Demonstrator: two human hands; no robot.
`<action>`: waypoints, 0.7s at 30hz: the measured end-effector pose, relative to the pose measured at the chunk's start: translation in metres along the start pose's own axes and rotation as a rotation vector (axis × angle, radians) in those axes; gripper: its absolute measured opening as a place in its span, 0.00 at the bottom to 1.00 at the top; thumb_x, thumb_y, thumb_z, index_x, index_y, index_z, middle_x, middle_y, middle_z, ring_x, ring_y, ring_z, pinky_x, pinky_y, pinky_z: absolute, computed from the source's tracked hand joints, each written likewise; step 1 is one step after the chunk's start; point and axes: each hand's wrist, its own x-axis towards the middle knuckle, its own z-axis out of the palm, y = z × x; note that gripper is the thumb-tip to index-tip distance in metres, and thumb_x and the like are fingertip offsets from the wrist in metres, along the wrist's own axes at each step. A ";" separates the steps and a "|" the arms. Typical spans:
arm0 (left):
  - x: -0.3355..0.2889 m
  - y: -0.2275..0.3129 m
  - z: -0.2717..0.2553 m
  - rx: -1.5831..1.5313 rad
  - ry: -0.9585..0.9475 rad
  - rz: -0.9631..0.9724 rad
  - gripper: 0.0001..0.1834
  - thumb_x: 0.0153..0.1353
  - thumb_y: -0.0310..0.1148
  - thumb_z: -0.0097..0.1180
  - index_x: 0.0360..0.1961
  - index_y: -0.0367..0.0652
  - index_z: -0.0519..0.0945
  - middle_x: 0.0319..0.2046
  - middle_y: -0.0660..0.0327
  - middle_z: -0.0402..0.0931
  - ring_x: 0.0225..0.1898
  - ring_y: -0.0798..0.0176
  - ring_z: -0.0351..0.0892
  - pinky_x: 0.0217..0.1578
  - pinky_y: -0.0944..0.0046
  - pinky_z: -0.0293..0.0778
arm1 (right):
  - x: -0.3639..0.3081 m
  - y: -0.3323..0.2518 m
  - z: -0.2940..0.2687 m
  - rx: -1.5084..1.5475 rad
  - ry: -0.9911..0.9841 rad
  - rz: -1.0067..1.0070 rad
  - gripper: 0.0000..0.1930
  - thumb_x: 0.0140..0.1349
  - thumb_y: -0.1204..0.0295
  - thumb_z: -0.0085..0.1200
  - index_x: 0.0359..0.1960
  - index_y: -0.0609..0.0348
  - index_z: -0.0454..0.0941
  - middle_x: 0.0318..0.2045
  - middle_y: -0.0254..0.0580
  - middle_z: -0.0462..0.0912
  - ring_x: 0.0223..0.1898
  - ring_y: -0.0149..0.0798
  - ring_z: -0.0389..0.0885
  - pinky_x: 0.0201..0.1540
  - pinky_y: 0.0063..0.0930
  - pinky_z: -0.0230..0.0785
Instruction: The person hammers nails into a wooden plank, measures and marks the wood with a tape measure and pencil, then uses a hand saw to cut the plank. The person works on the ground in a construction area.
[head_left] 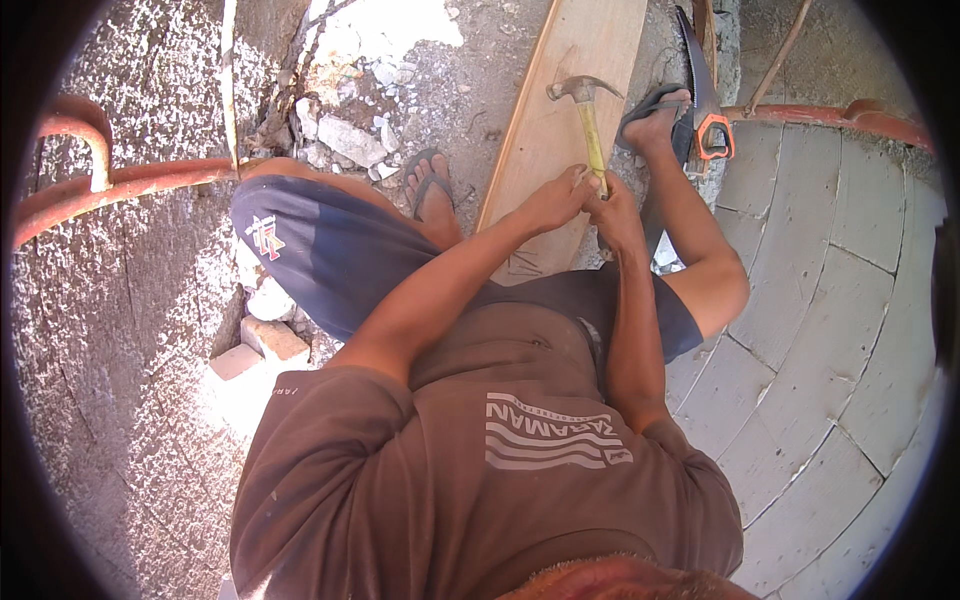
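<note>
A claw hammer (590, 130) with a dark head and a yellow handle is over the long wooden board (545, 130) in front of me. Its handle end meets my two hands, which are close together. My left hand (556, 203) has its fingers pinched together beside the handle; whatever is between them is too small to make out. My right hand (620, 217) is closed next to the left, its fingers at the handle's lower end. Whether it grips the handle or something small, I cannot tell. Several thin nails (523, 265) lie on the board near my lap.
A handsaw (708, 110) with an orange-and-black handle leans beyond my right foot. Broken concrete chunks (350, 142) lie by my left foot, and brick pieces (272, 340) at the left. Curved reddish metal bars (140, 185) run along both sides. Grey planks (800, 300) cover the right side.
</note>
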 end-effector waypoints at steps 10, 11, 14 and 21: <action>-0.014 0.016 -0.037 -0.445 0.057 -0.063 0.18 0.66 0.35 0.60 0.54 0.39 0.80 0.33 0.67 0.78 0.35 0.74 0.74 0.37 0.69 0.70 | 0.019 0.010 0.032 0.669 0.187 -0.104 0.13 0.66 0.72 0.60 0.47 0.60 0.71 0.30 0.32 0.76 0.24 0.24 0.74 0.26 0.19 0.67; -0.013 0.017 -0.036 -0.513 0.077 -0.124 0.17 0.65 0.34 0.60 0.53 0.39 0.81 0.32 0.67 0.78 0.36 0.73 0.74 0.39 0.69 0.71 | 0.022 0.008 0.035 0.743 0.215 -0.051 0.12 0.66 0.72 0.60 0.46 0.59 0.71 0.30 0.32 0.76 0.24 0.24 0.74 0.25 0.19 0.67; -0.006 0.016 -0.030 -0.502 0.166 -0.126 0.14 0.65 0.33 0.59 0.49 0.39 0.83 0.35 0.66 0.80 0.37 0.70 0.76 0.42 0.68 0.72 | 0.029 0.007 0.045 0.913 0.241 0.034 0.12 0.66 0.73 0.60 0.46 0.59 0.70 0.30 0.33 0.75 0.24 0.24 0.74 0.24 0.19 0.67; 0.044 -0.003 -0.051 0.090 0.466 0.260 0.13 0.65 0.35 0.58 0.44 0.36 0.85 0.35 0.58 0.84 0.35 0.65 0.80 0.41 0.65 0.74 | 0.028 0.013 0.044 0.771 0.298 0.103 0.14 0.65 0.70 0.61 0.48 0.60 0.73 0.28 0.29 0.75 0.21 0.23 0.73 0.22 0.17 0.67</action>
